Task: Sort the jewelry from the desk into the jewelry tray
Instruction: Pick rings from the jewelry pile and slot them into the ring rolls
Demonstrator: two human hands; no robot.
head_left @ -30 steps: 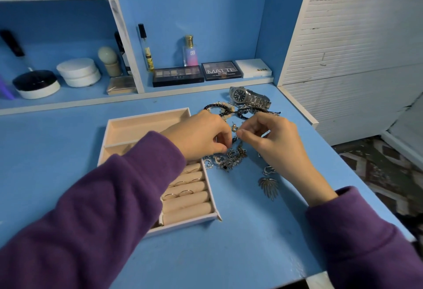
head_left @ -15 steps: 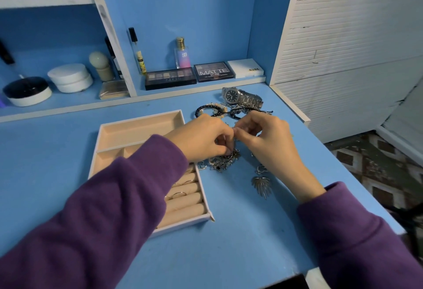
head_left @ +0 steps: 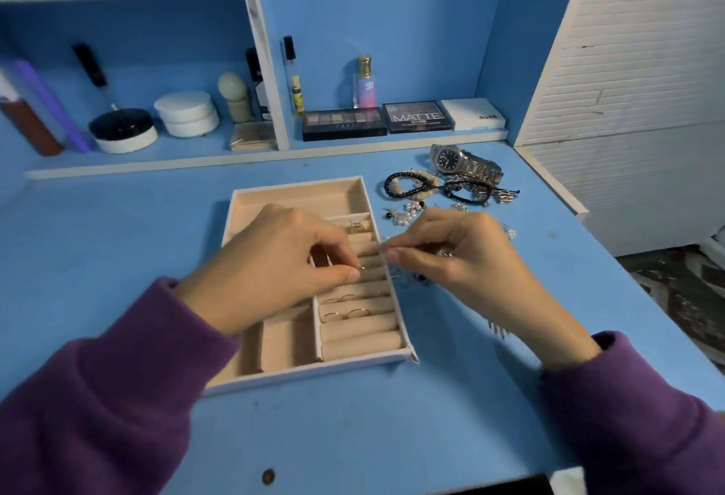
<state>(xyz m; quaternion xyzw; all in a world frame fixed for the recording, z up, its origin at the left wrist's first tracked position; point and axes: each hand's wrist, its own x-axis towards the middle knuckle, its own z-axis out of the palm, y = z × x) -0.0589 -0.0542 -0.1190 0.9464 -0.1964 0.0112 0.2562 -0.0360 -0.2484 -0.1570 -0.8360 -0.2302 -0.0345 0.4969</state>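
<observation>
Left grip (head_left: 282, 271), over the jewelry tray (head_left: 298, 185): pinches a small gold ring (head_left: 361, 268) between thumb and forefinger, just above the ring rolls (head_left: 359, 331) on the tray's right side. Ring too small to tell which way it faces. Right grip (head_left: 463, 259), just beside the tray's right wall: thumb and forefinger tips pressed together on what looks like a thin silvery piece (head_left: 382, 250), blurred. Other fingers curled over the jewelry pile (head_left: 408, 216) on the blue surface (head_left: 392, 435). Long axis of tray: from the near edge away toward the shelf, rolls lying crosswise to it. Two thin rings (head_left: 347, 314) slotted between rolls, a coiled ring (head_left: 355, 226) in the small compartment beyond. Farther back, well apart from both grips: beaded bracelets (head_left: 412, 185), then a steel watch (head_left: 463, 163), face up, band stretching right.
</observation>
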